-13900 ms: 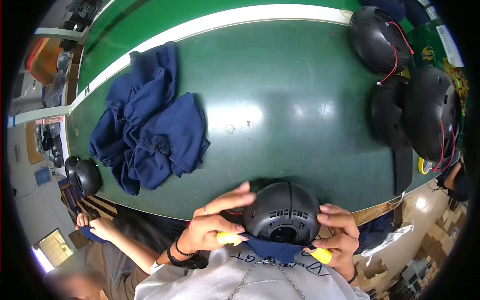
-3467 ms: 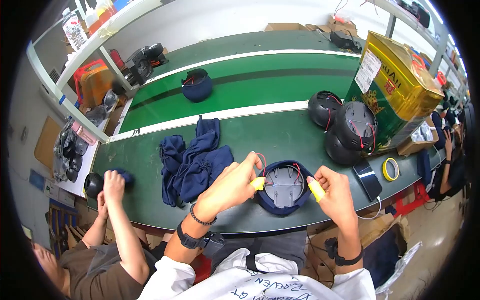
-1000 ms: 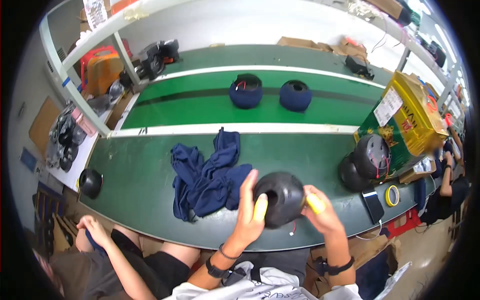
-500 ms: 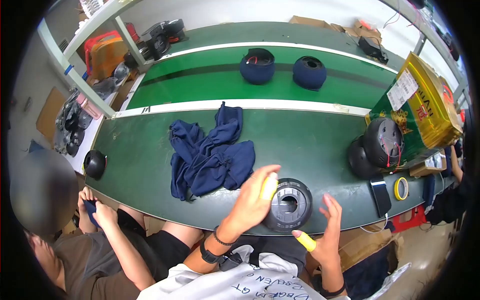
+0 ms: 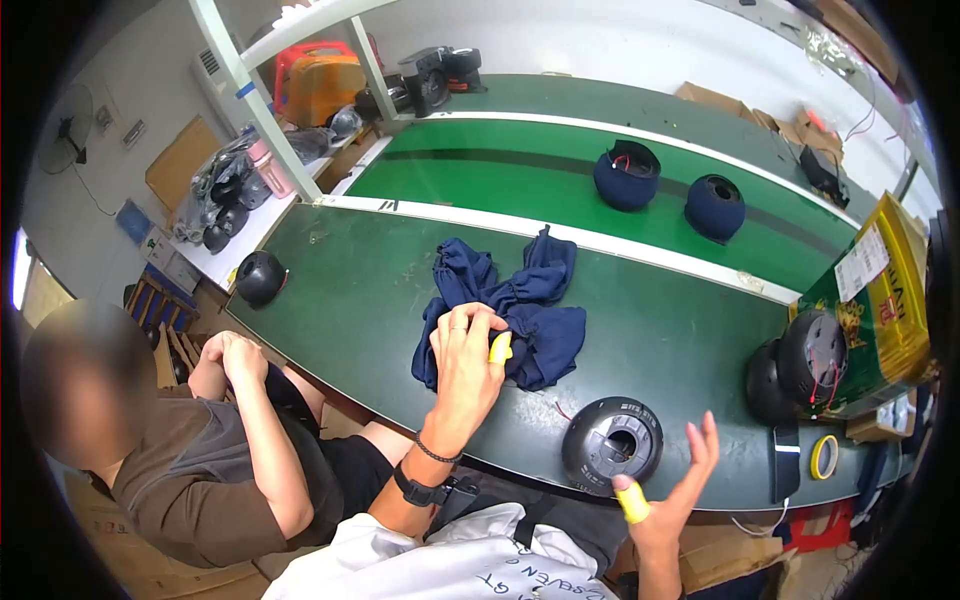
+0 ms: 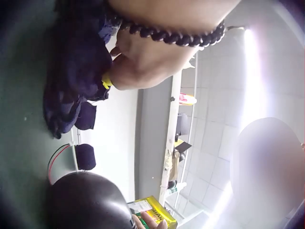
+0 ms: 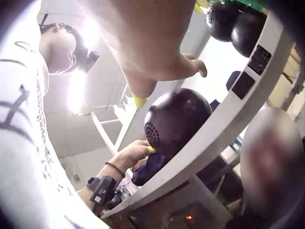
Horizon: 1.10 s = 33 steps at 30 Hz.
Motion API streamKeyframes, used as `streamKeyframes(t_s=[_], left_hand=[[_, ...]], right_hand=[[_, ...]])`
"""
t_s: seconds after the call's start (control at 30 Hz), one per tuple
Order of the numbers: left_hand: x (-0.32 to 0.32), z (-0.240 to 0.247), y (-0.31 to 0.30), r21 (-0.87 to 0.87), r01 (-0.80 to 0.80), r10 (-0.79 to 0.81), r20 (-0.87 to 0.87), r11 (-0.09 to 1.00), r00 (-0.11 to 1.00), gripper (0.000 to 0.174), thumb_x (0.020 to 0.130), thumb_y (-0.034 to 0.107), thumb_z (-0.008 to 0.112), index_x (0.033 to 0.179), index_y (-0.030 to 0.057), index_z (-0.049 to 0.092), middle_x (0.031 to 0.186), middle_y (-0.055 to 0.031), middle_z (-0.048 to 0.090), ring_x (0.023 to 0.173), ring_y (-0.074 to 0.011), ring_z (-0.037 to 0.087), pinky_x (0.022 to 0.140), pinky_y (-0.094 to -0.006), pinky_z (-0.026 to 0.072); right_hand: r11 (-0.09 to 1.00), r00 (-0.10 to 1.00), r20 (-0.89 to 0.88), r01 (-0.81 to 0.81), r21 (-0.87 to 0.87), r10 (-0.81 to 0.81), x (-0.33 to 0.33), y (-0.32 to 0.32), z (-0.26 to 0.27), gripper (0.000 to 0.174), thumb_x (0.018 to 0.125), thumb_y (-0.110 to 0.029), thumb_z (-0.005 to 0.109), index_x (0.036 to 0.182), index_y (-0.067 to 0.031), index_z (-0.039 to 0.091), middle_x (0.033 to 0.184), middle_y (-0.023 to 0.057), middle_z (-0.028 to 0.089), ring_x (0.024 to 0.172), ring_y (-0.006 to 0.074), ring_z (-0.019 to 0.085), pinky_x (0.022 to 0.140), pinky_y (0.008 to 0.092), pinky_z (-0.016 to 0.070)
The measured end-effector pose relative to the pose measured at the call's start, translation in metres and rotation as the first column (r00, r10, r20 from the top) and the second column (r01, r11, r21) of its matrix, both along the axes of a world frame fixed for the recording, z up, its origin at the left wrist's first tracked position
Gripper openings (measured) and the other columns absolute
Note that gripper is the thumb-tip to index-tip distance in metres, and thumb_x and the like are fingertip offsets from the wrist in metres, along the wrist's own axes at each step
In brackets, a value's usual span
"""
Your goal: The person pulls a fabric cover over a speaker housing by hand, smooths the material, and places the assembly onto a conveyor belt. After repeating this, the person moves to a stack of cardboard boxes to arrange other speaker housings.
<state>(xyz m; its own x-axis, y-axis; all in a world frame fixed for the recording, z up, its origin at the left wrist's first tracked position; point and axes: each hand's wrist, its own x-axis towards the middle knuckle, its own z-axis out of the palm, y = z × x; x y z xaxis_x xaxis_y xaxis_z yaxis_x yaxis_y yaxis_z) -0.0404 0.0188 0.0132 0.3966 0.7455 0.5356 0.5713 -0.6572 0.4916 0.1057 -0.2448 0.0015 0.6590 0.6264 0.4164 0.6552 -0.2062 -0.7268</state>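
A black round shell (image 5: 613, 443) rests near the table's front edge, its ringed hole facing up. Beside its right side the right hand (image 5: 670, 500) is spread, with its yellow-wrapped thumb close to the rim; whether they touch is unclear. The left hand (image 5: 465, 365) has its fingers bent into a heap of navy cloth (image 5: 550, 335), gripping a fold; the fingertips are partly hidden. In the left wrist view, the left hand (image 6: 147, 64) is at the dark cloth (image 6: 71, 71), above the shell (image 6: 88, 202). The right wrist view shows the shell (image 7: 178, 117) below the right hand (image 7: 147, 52).
Two navy-covered shells (image 5: 627, 180) (image 5: 716, 208) stand on the green strip behind. At right are black shells (image 5: 812, 355), a tin (image 5: 880, 310), a phone (image 5: 786, 465) and yellow tape (image 5: 824, 457). Another person (image 5: 200, 450) sits at left, near a lone shell (image 5: 261, 278).
The left hand has left the black shell and moved left to the navy cloth. The shell, earlier held in both hands, now rests on the table. The head view has shifted left.
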Motion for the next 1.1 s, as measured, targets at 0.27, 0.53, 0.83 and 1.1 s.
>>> streamKeyframes(t_s=[0.27, 0.53, 0.83, 1.1], left_hand=[[0.002, 0.067, -0.033, -0.360, 0.544, -0.199, 0.667, 0.758, 0.718, 0.023, 0.101, 0.003, 0.063, 0.122, 0.0011, 0.052, 0.098, -0.0076, 0.067, 0.085, -0.0078, 0.067, 0.070, -0.0248, 0.0537], [0.019, 0.066, -0.063, -0.471, 0.675, -0.245, 0.687, 0.568, 0.685, 0.039, 0.103, 0.005, 0.061, 0.138, 0.0033, 0.042, 0.126, -0.0148, 0.060, 0.114, -0.0143, 0.060, 0.092, -0.0296, 0.0514], [0.004, 0.058, -0.128, 0.103, 0.694, -0.701, 0.082, 0.713, 0.708, 0.072, 0.079, 0.017, 0.086, 0.145, 0.0117, 0.057, 0.155, -0.0218, 0.043, 0.143, -0.0446, 0.042, 0.116, -0.0497, 0.0410], [0.027, 0.041, -0.097, -0.353, 0.681, -0.493, 0.490, 0.641, 0.719, 0.042, 0.095, 0.004, 0.074, 0.133, -0.0037, 0.059, 0.110, -0.0122, 0.074, 0.103, -0.0185, 0.072, 0.086, -0.0301, 0.0574]], right_hand=[[0.858, 0.921, -0.064, -0.330, 0.393, 0.384, -0.004, 0.045, 0.037, 0.110, 0.060, -0.029, 0.103, 0.149, -0.0079, 0.041, 0.154, 0.0221, 0.039, 0.130, 0.0335, 0.055, 0.097, 0.0451, 0.0540], [0.880, 0.900, -0.263, -0.218, 0.422, 0.349, -0.008, 0.057, 0.045, 0.043, 0.087, 0.007, 0.074, 0.127, 0.0052, 0.058, 0.107, 0.0163, 0.072, 0.098, 0.0184, 0.071, 0.083, 0.0279, 0.0580], [0.837, 0.783, -0.522, 0.005, 0.548, 0.337, 0.010, 0.057, 0.068, 0.034, 0.089, 0.007, 0.073, 0.118, -0.0009, 0.055, 0.103, 0.0073, 0.063, 0.094, 0.0118, 0.067, 0.077, 0.0223, 0.0550], [0.877, 0.727, -0.506, -0.292, 0.382, 0.463, 0.010, 0.041, 0.083, 0.061, 0.085, -0.001, 0.082, 0.140, 0.0009, 0.057, 0.120, 0.0140, 0.070, 0.107, 0.0198, 0.068, 0.097, 0.0325, 0.0544]])
